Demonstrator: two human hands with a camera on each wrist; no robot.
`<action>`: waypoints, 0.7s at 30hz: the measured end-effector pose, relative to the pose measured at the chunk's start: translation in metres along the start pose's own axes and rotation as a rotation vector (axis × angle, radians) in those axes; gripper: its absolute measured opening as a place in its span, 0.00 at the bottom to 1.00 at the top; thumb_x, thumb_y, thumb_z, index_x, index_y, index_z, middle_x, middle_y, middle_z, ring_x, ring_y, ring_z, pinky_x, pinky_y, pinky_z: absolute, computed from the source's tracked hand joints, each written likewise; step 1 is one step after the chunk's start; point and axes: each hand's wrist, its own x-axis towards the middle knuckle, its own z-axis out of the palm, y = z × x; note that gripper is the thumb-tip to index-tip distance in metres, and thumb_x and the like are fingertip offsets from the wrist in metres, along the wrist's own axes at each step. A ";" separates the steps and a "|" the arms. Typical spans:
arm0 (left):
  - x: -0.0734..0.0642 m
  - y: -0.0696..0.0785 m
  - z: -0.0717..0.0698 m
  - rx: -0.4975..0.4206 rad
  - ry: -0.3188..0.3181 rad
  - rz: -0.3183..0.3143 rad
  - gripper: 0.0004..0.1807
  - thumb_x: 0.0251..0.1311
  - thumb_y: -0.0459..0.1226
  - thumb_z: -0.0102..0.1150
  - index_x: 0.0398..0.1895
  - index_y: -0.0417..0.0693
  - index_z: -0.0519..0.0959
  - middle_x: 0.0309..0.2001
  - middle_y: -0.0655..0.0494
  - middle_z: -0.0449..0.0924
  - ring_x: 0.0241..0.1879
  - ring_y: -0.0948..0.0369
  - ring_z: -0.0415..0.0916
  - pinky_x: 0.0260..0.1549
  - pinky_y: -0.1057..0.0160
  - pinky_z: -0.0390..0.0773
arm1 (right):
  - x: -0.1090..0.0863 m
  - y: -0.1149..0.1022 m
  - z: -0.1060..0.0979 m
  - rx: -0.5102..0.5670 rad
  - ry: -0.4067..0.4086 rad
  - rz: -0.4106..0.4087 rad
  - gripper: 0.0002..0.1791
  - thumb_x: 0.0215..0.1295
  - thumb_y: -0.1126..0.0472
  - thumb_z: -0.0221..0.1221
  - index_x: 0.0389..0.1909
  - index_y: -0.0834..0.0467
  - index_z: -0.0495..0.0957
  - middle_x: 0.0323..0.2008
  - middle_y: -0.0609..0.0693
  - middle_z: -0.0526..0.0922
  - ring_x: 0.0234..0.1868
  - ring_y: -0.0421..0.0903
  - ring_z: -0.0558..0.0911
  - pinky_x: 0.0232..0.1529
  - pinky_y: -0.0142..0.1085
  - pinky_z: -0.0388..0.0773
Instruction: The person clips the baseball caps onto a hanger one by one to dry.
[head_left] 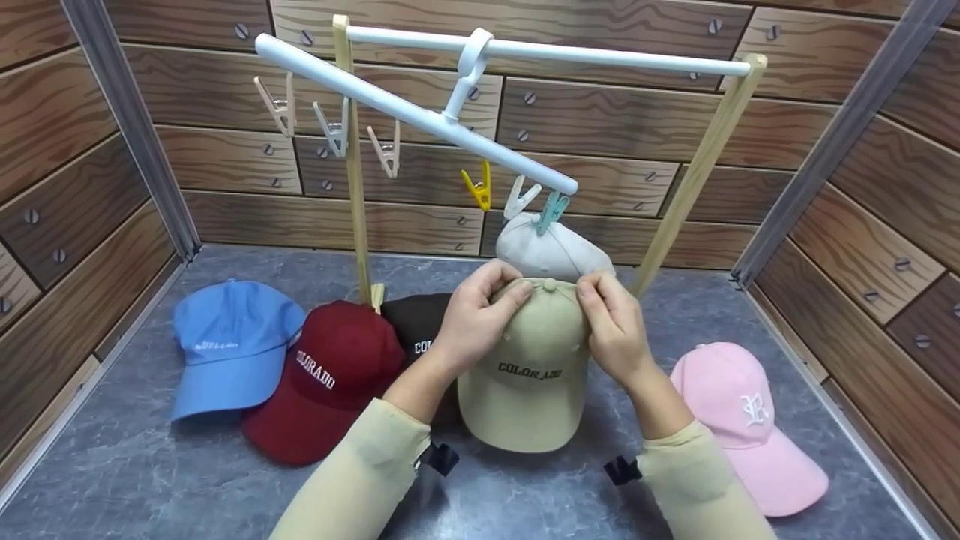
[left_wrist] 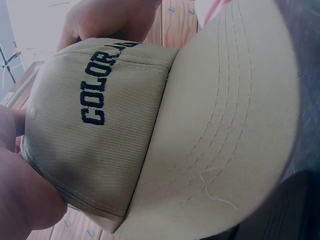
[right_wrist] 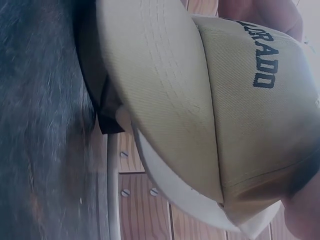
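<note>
A khaki baseball cap [head_left: 523, 409] lettered COLORADO is held up in front of the hanger, its brim pointing down. My left hand [head_left: 478, 313] pinches the top of its crown on the left side between thumb and fingers. On the other side of the top button, my right hand [head_left: 616, 324] pinches the crown in the same way. Just behind, a white cap [head_left: 551, 249] hangs from a teal clip [head_left: 553, 212] at the low end of the tilted white hanger [head_left: 420, 116]. The left wrist view shows the khaki crown and stitched brim up close.
Blue [head_left: 229, 345], maroon [head_left: 330, 390] and black [head_left: 412, 315] caps lie at left; a pink cap [head_left: 739, 420] lies at right. Wooden posts [head_left: 697, 180] carry a white rod [head_left: 615, 58]. Several other clips, including a yellow clip [head_left: 480, 187], dangle from the hanger.
</note>
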 end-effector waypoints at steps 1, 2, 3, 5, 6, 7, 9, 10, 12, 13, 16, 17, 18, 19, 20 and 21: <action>0.000 0.000 -0.002 -0.002 0.001 -0.003 0.07 0.79 0.36 0.66 0.41 0.41 0.82 0.32 0.62 0.78 0.36 0.63 0.74 0.40 0.62 0.73 | 0.001 0.000 0.002 0.002 -0.001 0.006 0.11 0.85 0.71 0.51 0.40 0.68 0.80 0.33 0.53 0.79 0.34 0.41 0.76 0.41 0.31 0.73; 0.000 0.000 -0.004 -0.004 0.002 -0.007 0.07 0.79 0.36 0.66 0.41 0.41 0.82 0.31 0.62 0.78 0.35 0.63 0.74 0.39 0.63 0.73 | 0.002 0.000 0.004 0.003 -0.003 0.013 0.11 0.85 0.70 0.51 0.40 0.68 0.80 0.33 0.53 0.79 0.34 0.42 0.76 0.41 0.31 0.73; 0.000 0.000 -0.005 -0.009 0.002 -0.013 0.07 0.79 0.35 0.66 0.41 0.41 0.82 0.30 0.62 0.78 0.32 0.64 0.74 0.37 0.63 0.73 | 0.002 0.000 0.006 0.003 -0.004 0.020 0.12 0.85 0.70 0.52 0.40 0.68 0.80 0.33 0.53 0.80 0.34 0.42 0.76 0.41 0.31 0.73; 0.001 0.000 -0.009 -0.023 0.004 -0.023 0.07 0.79 0.35 0.65 0.41 0.40 0.82 0.28 0.63 0.78 0.26 0.64 0.73 0.32 0.64 0.73 | 0.004 -0.001 0.010 0.002 -0.004 0.031 0.12 0.85 0.69 0.52 0.40 0.67 0.80 0.33 0.52 0.80 0.34 0.42 0.76 0.41 0.31 0.73; 0.001 0.000 -0.011 -0.031 0.004 -0.030 0.07 0.79 0.35 0.66 0.41 0.40 0.82 0.27 0.63 0.78 0.23 0.65 0.72 0.30 0.65 0.73 | 0.005 -0.001 0.012 0.003 -0.004 0.035 0.12 0.85 0.69 0.52 0.40 0.67 0.81 0.33 0.52 0.81 0.35 0.42 0.77 0.41 0.31 0.73; 0.001 0.000 -0.013 -0.033 0.008 -0.032 0.07 0.79 0.35 0.66 0.41 0.40 0.82 0.27 0.62 0.78 0.21 0.65 0.71 0.28 0.65 0.73 | 0.006 -0.001 0.014 0.001 -0.003 0.037 0.12 0.85 0.68 0.52 0.40 0.67 0.81 0.34 0.53 0.82 0.36 0.42 0.77 0.42 0.31 0.74; 0.001 0.000 -0.017 -0.036 0.015 -0.034 0.07 0.79 0.35 0.66 0.41 0.40 0.82 0.27 0.62 0.78 0.20 0.65 0.71 0.27 0.65 0.73 | 0.008 -0.003 0.019 0.000 -0.002 0.039 0.12 0.86 0.68 0.52 0.40 0.67 0.81 0.36 0.53 0.83 0.37 0.42 0.79 0.44 0.30 0.74; 0.001 0.000 -0.019 -0.034 0.019 -0.032 0.07 0.79 0.35 0.66 0.41 0.40 0.83 0.28 0.62 0.79 0.22 0.65 0.72 0.29 0.65 0.73 | 0.009 -0.003 0.021 0.003 -0.003 0.040 0.12 0.86 0.68 0.52 0.41 0.67 0.81 0.36 0.54 0.84 0.38 0.42 0.79 0.45 0.30 0.74; 0.002 -0.001 -0.023 -0.025 0.027 -0.027 0.06 0.78 0.35 0.66 0.42 0.40 0.83 0.29 0.62 0.79 0.27 0.64 0.73 0.32 0.64 0.74 | 0.010 -0.003 0.024 0.014 -0.015 0.045 0.12 0.86 0.67 0.51 0.41 0.68 0.81 0.37 0.54 0.84 0.38 0.42 0.79 0.44 0.30 0.74; 0.002 -0.001 -0.025 -0.018 0.031 -0.024 0.06 0.78 0.35 0.66 0.41 0.40 0.83 0.30 0.63 0.79 0.29 0.64 0.73 0.34 0.64 0.73 | 0.011 -0.004 0.026 0.019 -0.022 0.049 0.12 0.86 0.67 0.51 0.41 0.68 0.80 0.37 0.54 0.84 0.38 0.43 0.78 0.44 0.30 0.74; 0.002 -0.002 -0.030 -0.004 0.038 -0.019 0.06 0.78 0.34 0.67 0.41 0.40 0.83 0.29 0.63 0.79 0.31 0.64 0.73 0.36 0.64 0.73 | 0.012 -0.003 0.030 0.020 -0.044 0.061 0.12 0.87 0.67 0.51 0.42 0.68 0.80 0.36 0.53 0.82 0.35 0.42 0.77 0.42 0.31 0.73; 0.003 -0.002 -0.032 0.000 0.041 -0.019 0.06 0.78 0.34 0.67 0.41 0.40 0.83 0.29 0.63 0.79 0.30 0.65 0.73 0.35 0.64 0.73 | 0.012 -0.003 0.031 0.017 -0.047 0.065 0.12 0.87 0.66 0.51 0.42 0.67 0.80 0.36 0.52 0.82 0.35 0.42 0.77 0.41 0.31 0.73; 0.003 -0.002 -0.033 0.000 0.043 -0.020 0.06 0.78 0.34 0.67 0.41 0.40 0.83 0.29 0.63 0.78 0.28 0.65 0.72 0.34 0.64 0.73 | 0.012 -0.003 0.032 0.017 -0.048 0.068 0.12 0.87 0.66 0.52 0.42 0.67 0.80 0.36 0.52 0.82 0.35 0.42 0.77 0.41 0.31 0.73; 0.003 -0.003 -0.034 0.001 0.043 -0.021 0.06 0.78 0.34 0.67 0.41 0.40 0.83 0.28 0.63 0.78 0.26 0.65 0.72 0.33 0.64 0.73 | 0.013 -0.003 0.033 0.019 -0.047 0.068 0.12 0.87 0.66 0.52 0.42 0.67 0.80 0.36 0.52 0.82 0.35 0.42 0.77 0.41 0.31 0.73; 0.004 -0.003 -0.035 0.000 0.044 -0.023 0.06 0.78 0.34 0.66 0.41 0.40 0.83 0.28 0.63 0.79 0.24 0.65 0.71 0.32 0.64 0.73 | 0.013 -0.003 0.035 0.019 -0.045 0.068 0.12 0.87 0.67 0.52 0.43 0.67 0.80 0.36 0.52 0.82 0.35 0.42 0.77 0.41 0.30 0.73; 0.004 -0.003 -0.037 -0.004 0.046 -0.024 0.06 0.78 0.34 0.66 0.41 0.40 0.83 0.28 0.63 0.80 0.23 0.66 0.71 0.32 0.65 0.74 | 0.014 -0.003 0.036 0.024 -0.042 0.067 0.12 0.87 0.67 0.52 0.43 0.68 0.80 0.36 0.53 0.82 0.35 0.42 0.77 0.41 0.30 0.73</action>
